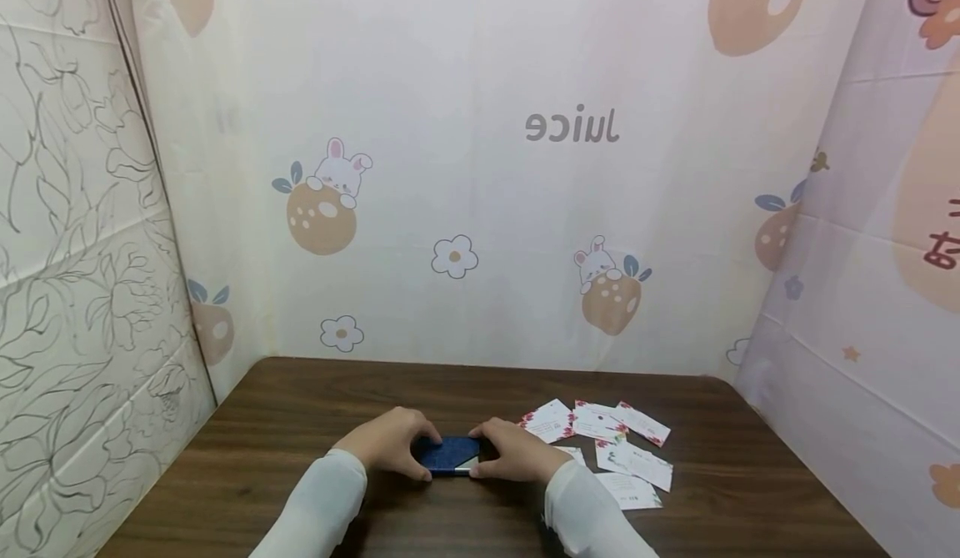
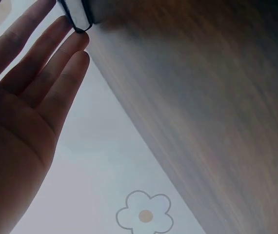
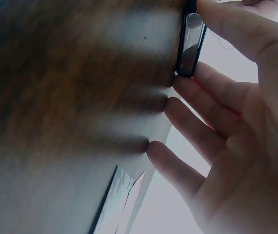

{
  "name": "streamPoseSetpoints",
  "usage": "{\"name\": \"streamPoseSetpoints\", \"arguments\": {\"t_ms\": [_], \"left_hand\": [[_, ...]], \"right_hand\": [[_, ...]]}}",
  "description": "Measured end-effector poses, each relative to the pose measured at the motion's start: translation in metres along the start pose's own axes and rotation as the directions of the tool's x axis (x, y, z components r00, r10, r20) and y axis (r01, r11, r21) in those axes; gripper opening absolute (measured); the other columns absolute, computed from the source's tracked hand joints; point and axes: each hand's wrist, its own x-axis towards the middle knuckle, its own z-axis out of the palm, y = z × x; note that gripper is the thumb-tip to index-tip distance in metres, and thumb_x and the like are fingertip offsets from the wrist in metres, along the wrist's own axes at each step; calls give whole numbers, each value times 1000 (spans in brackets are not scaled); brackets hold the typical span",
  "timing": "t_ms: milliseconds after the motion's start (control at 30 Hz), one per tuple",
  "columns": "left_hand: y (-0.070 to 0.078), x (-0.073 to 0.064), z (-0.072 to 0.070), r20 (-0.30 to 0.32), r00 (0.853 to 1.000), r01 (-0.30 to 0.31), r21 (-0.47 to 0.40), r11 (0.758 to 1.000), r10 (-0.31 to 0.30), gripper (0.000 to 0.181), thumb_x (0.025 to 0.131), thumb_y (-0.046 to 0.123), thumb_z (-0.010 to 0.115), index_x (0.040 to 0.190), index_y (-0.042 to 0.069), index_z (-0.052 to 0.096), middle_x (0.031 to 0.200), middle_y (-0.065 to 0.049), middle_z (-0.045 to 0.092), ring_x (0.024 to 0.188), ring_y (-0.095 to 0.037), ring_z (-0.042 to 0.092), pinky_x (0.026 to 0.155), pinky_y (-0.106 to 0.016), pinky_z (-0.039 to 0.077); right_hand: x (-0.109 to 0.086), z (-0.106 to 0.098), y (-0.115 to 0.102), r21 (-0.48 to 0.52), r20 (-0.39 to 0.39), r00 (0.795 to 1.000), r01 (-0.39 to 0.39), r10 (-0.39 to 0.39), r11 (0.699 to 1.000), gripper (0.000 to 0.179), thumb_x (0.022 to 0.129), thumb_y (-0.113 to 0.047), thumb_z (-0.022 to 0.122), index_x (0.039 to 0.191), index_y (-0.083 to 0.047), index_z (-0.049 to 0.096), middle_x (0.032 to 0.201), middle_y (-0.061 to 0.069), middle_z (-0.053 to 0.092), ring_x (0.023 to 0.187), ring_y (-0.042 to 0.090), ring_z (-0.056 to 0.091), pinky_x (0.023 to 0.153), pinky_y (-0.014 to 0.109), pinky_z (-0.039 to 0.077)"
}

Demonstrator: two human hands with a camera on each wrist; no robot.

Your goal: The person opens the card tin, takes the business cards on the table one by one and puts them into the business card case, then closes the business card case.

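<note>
A flat blue card case (image 1: pixel 448 454) with a pale triangular corner lies on the table in front of me. My left hand (image 1: pixel 392 441) pinches its left end between thumb and fingers. At the opposite end, my right hand (image 1: pixel 516 451) holds it the same way, the thumb on the near edge. In the left wrist view, the fingertips of the left hand (image 2: pixel 34 92) meet the case's shiny narrow end (image 2: pixel 78 14). The right wrist view shows the case's metallic end (image 3: pixel 192 41) between thumb and fingers, with the other fingertips right at the tabletop.
Several white cards with red floral print (image 1: pixel 600 419) lie spread to the right of my right hand, some overlapping. The dark wooden table (image 1: pixel 300 391) meets a patterned cloth (image 1: pixel 480 166) at its back edge, with more cloth at both sides.
</note>
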Motion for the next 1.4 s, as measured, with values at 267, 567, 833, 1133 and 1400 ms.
{"name": "streamPoseSetpoints", "arguments": {"t_ms": [267, 567, 833, 1133, 1400], "left_hand": [[2, 3, 2, 14, 1000, 13, 63, 998, -14, 46, 73, 33, 89, 113, 14, 74, 107, 7, 68, 100, -9, 60, 89, -31, 51], [1, 5, 2, 25, 999, 27, 31, 999, -28, 42, 73, 30, 88, 110, 15, 77, 104, 10, 70, 93, -4, 61, 80, -25, 52], [2, 5, 1, 25, 998, 52, 14, 999, -52, 40, 72, 29, 86, 109, 15, 78, 102, 9, 71, 88, -4, 60, 77, -25, 52], [-1, 1, -5, 27, 997, 76, -56, 996, -74, 31, 78, 29, 81, 107, 19, 79, 99, 11, 71, 81, -7, 59, 74, -25, 50], [-2, -5, -9, -48, 998, 26, -146, 989, -33, 17, 81, 23, 80, 98, 20, 79, 88, 14, 70, 75, -3, 60, 69, -23, 51]], "right_hand": [[0, 0, 1, -2, 2, 1000, -8, 8, 1000, 52, 88, -41, 76, 129, -12, 62, 123, 3, 61, 116, 19, 57, 102, 44, 45], [1, 1, -1, -1, 2, 1000, -14, 14, 1000, 52, 88, -41, 77, 129, -13, 62, 123, 3, 61, 115, 19, 57, 102, 44, 45], [1, 0, -1, 4, 12, 999, -33, 33, 999, 51, 89, -41, 76, 130, -13, 62, 123, 3, 61, 114, 18, 57, 102, 45, 45], [1, -1, -3, 11, 7, 999, -37, 37, 999, 51, 88, -39, 77, 129, -12, 63, 121, 3, 61, 112, 18, 57, 101, 45, 46], [1, -2, -2, 23, 10, 999, -31, 31, 999, 52, 87, -39, 78, 129, -13, 63, 121, 3, 61, 111, 19, 56, 102, 46, 45]]}}
